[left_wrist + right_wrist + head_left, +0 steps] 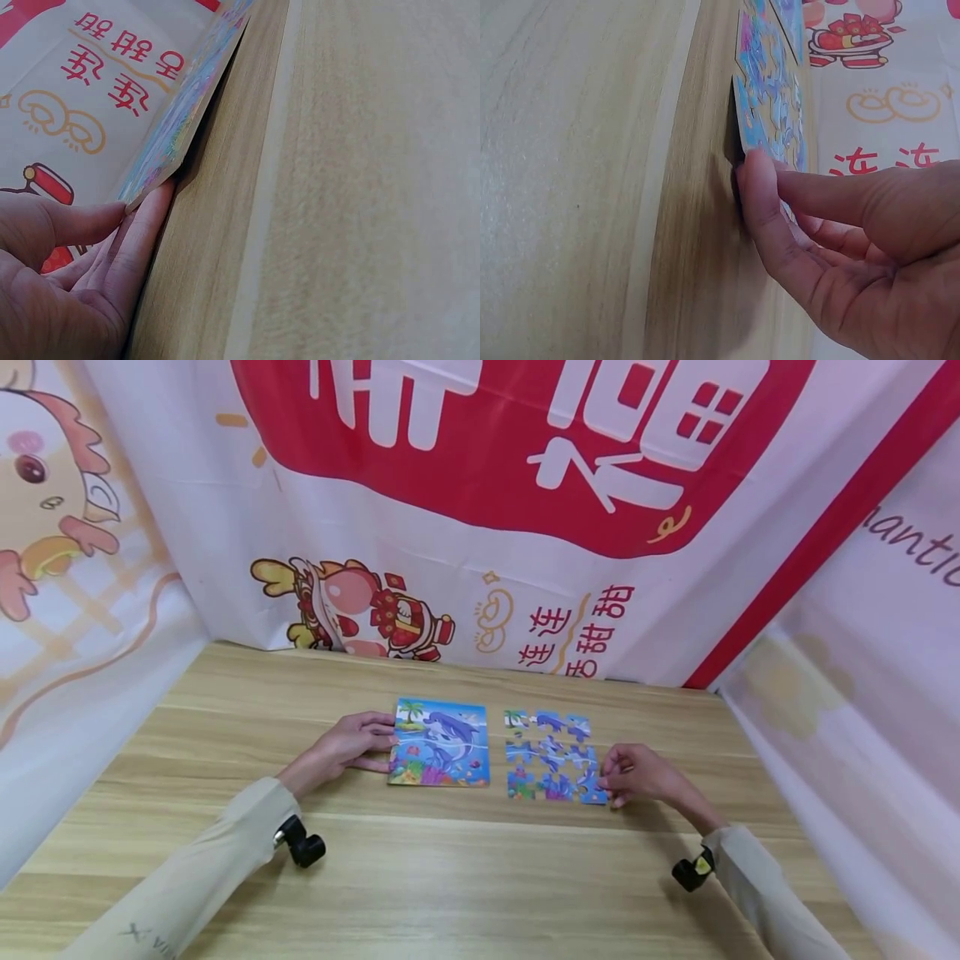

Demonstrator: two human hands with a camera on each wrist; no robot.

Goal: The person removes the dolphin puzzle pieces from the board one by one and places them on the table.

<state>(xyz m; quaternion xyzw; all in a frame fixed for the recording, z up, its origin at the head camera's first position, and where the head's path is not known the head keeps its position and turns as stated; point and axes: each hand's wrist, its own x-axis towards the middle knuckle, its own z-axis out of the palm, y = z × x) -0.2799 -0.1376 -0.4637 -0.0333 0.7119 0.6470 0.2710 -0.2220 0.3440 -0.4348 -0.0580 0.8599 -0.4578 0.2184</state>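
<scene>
A square dolphin picture board (442,743) lies on the wooden table, left of a spread of loose jigsaw pieces (552,755). My left hand (347,745) pinches the board's left edge. In the left wrist view, thumb above and fingers beneath hold the board (176,127) by a corner, with dark shadow under its edge. At the lower right of the pieces, my right hand (637,774) pinches the corner jigsaw piece (594,792). The right wrist view has this piece (746,112) tilted up a little, its tip between thumb and fingers.
The pieces lie in rows with narrow gaps, repeating the dolphin scene. A printed cloth (480,543) hangs behind the wooden table (480,868), and more cloth (862,693) stands along both sides. Small black devices (306,846) are strapped on the wrists over pale sleeves.
</scene>
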